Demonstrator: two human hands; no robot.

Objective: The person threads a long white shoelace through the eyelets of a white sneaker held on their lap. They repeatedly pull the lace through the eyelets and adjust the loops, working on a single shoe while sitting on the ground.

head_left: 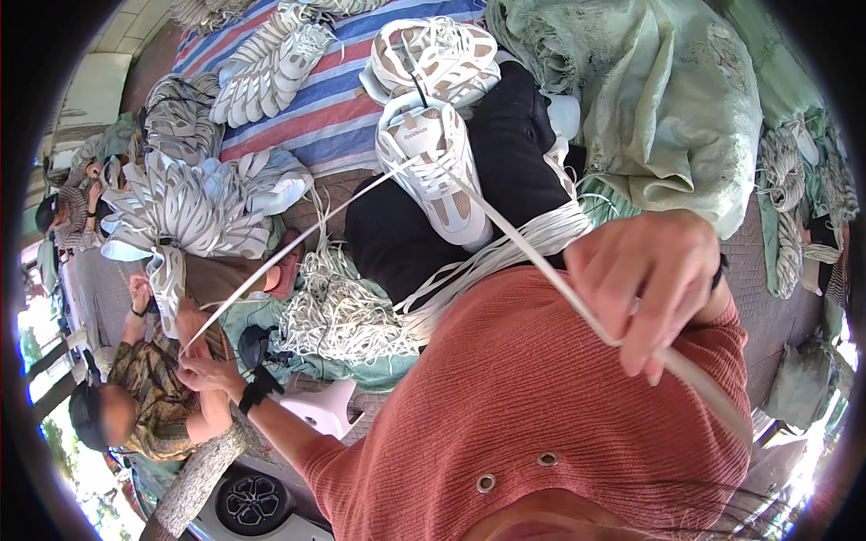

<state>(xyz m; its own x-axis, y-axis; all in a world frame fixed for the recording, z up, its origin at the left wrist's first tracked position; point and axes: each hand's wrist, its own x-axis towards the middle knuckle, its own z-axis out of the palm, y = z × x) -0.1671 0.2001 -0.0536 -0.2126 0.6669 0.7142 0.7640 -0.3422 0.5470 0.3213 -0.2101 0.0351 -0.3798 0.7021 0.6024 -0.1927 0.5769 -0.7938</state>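
On my black-trousered lap rests a white and beige sneaker upper (457,209), toe toward me, with a white lace (516,237) threaded through its eyelets. The lace's two ends run out tight in a V. Far out to the left, my left hand (212,373) pinches one end between its fingertips. My right hand (642,270), raised in front of my chest on the right, is closed on the other length, whose tail trails down past the fingers. Just beyond the upper lies a bundle of similar laced uppers (433,59).
Loose white laces (329,311) heap beside my left leg; more lie across my lap (541,236). Fanned stacks of uppers (194,203) and a striped sheet (347,117) spread beyond. A green sack (667,108) stands far right. A co-worker (158,392) sits close by my left hand.
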